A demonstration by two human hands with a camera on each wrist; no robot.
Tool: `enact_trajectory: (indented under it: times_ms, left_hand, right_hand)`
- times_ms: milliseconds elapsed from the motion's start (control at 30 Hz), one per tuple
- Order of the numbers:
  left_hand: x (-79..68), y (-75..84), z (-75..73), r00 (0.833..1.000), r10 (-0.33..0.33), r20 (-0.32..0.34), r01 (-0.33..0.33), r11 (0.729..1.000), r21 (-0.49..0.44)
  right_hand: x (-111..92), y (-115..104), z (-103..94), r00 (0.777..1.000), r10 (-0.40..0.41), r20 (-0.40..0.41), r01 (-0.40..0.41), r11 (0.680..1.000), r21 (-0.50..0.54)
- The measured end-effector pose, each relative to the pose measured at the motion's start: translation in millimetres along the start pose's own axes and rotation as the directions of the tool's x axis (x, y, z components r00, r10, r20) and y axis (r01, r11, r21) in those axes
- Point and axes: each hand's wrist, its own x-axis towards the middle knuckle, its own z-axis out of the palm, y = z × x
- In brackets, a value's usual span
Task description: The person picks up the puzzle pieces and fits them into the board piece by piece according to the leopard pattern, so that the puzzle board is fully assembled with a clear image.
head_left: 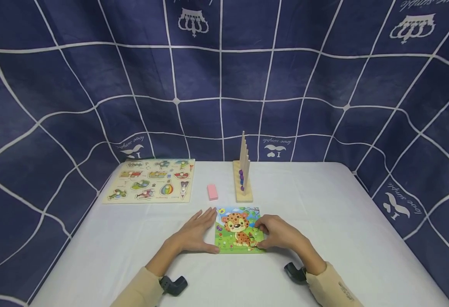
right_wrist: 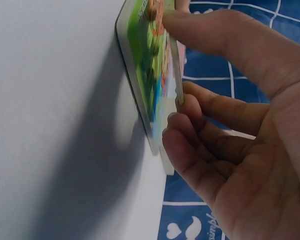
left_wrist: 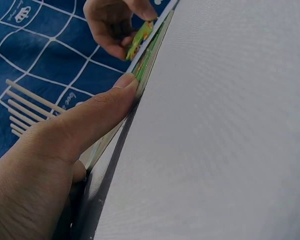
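A square jigsaw board (head_left: 224, 243) with a cartoon leopard cub on green grass lies flat on the table. My left hand (head_left: 196, 232) rests at its left side, fingers spread, the thumb (left_wrist: 117, 97) touching the lower left edge. Over the board's right side, my right hand (head_left: 280, 232) pinches a puzzle piece (left_wrist: 139, 41) between thumb and fingers. In the right wrist view the piece (right_wrist: 177, 67) is seen edge-on and tilted, just above the board (right_wrist: 138, 65). Its picture is mostly hidden there.
Behind the board, a wooden stand (head_left: 244, 197) holds upright pegs of stepped height with a few purple and blue beads. A pink block (head_left: 212, 192) lies to its left. Farther left is a vehicle peg puzzle (head_left: 151, 181). A blue curtain (head_left: 247, 76) hangs around the white table (head_left: 309, 192).
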Motion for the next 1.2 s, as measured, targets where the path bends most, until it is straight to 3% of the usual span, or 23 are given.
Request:
enact_trajectory:
  times_ms: [333, 867, 1200]
  left_hand:
    - [0.7, 0.3, -1.4, 1.000, -0.005, 0.002, 0.005, 1.000, 0.011]
    - [-0.1, 0.5, -4.3, 1.000, 0.001, 0.008, -0.002, 1.000, 0.023]
    - [-0.2, 0.3, -0.7, 1.000, 0.006, 0.010, -0.006, 1.000, 0.008]
  right_hand:
    - [3.2, -6.8, 0.7, 1.000, -0.012, 0.009, 0.012, 0.999, -0.042]
    - [6.5, -8.0, 7.6, 0.997, 0.060, 0.057, -0.061, 0.998, 0.005]
    - [6.2, -3.3, 6.2, 0.997, 0.042, 0.067, -0.044, 0.999, 0.028]
